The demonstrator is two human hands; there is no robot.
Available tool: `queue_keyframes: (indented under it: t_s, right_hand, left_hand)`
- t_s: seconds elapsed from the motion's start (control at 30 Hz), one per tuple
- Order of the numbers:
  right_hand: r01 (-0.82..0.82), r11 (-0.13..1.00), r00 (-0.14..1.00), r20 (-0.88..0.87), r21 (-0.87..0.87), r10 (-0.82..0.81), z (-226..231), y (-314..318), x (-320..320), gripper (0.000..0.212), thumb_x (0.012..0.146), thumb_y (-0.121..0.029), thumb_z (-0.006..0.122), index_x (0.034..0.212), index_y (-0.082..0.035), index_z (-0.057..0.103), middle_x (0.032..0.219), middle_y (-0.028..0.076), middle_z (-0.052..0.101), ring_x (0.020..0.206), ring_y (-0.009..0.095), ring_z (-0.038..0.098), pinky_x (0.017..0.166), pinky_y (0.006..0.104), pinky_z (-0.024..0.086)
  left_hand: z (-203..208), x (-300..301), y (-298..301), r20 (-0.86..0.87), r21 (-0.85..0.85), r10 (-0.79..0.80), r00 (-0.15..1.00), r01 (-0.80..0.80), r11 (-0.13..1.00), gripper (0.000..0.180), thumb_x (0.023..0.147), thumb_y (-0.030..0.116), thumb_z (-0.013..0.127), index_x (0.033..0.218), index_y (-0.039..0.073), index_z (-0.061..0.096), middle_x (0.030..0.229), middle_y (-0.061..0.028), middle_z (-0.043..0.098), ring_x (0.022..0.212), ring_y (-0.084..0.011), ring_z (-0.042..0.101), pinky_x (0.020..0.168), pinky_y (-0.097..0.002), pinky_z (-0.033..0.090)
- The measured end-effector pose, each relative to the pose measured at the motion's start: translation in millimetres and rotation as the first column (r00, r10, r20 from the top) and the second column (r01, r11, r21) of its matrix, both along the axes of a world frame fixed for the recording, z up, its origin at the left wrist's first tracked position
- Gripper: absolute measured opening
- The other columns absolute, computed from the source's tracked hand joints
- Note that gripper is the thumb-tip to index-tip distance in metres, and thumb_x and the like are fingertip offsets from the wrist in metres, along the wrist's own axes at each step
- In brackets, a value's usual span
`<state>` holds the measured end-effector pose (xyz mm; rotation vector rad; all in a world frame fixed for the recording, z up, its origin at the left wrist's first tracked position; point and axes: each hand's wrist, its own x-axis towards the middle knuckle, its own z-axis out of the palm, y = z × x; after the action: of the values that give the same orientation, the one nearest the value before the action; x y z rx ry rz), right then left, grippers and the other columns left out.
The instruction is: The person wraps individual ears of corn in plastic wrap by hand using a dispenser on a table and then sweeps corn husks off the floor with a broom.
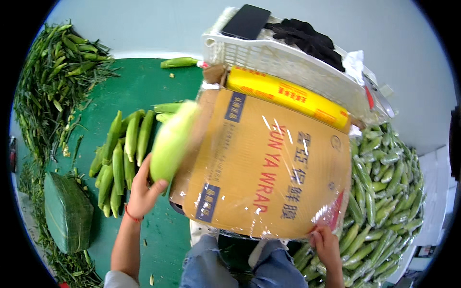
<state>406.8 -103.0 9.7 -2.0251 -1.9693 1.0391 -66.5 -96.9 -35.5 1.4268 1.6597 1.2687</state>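
Observation:
My left hand [142, 194] is wrapped round the lower end of an ear of corn [174, 139] in a pale green husk, tilted and slightly blurred. The ear is at the left edge of a flat cardboard sheet [242, 158], over which shiny clear cling film [288, 218] is spread. At the sheet's near right corner, my right hand [326, 246] pinches the film's edge. Behind the cardboard lies a yellow film roll [288, 97]. Left of my left hand, several unwrapped ears of corn [117, 158] lie in a pile on the green floor.
Stripped husks and leaves [60, 81] are heaped at the far left. A green wrapped block [69, 211] stands below them. At the right is a big pile of film-wrapped corn [382, 206]. A white plastic basket [283, 57] at the back holds a phone [246, 22] and black cloth [305, 38].

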Motion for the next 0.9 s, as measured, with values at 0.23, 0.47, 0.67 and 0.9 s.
queue_keyframes:
  t_s: [0.23,0.47,0.67,0.9]
  right_hand:
    - [-0.216,0.952,0.976,0.059,0.218,0.208,22,-8,-15,0.003,0.091,-0.004,0.053,0.091,-0.002,0.054,0.074,0.013,0.063,0.068,0.031,0.062,0.072,0.0377,0.05]
    - [-0.204,0.787,0.951,-0.071,0.583,0.3,-16,64,-58,0.037,0.085,-0.028,0.066,0.113,-0.006,0.058,0.109,0.013,0.058,0.101,0.03,0.057,0.085,0.043,0.046]
    - [-0.337,0.582,0.939,0.225,0.74,0.259,-29,95,-81,0.038,0.079,-0.042,0.066,0.102,-0.011,0.065,0.104,0.009,0.056,0.091,0.029,0.056,0.07,0.041,0.048]
    - [-0.348,0.533,0.918,0.165,0.772,0.36,-29,121,-87,0.032,0.083,-0.039,0.065,0.094,-0.009,0.067,0.086,0.007,0.057,0.069,0.027,0.06,0.052,0.0368,0.05]
  left_hand:
    - [60,140,40,-0.607,-0.02,-0.517,0.603,0.639,0.769,0.057,0.072,0.02,0.075,0.125,0.011,0.057,0.114,-0.0107,0.061,0.1,-0.0281,0.061,0.082,-0.0372,0.052]
    - [55,150,37,-0.535,-0.036,-0.419,0.733,0.476,0.879,0.073,0.068,0.03,0.079,0.132,0.009,0.05,0.126,-0.0183,0.054,0.111,-0.0358,0.057,0.09,-0.0383,0.05]
    - [18,101,-31,-0.641,-0.109,-0.247,0.727,0.232,0.966,0.03,0.079,0.015,0.072,0.106,0.004,0.064,0.112,-0.0151,0.061,0.094,-0.0297,0.064,0.078,-0.0364,0.053]
    - [47,130,142,-0.505,-0.264,-0.543,0.671,0.479,0.837,0.012,0.086,0.009,0.059,0.095,0.002,0.063,0.075,-0.0158,0.064,0.077,-0.027,0.065,0.069,-0.0342,0.052]
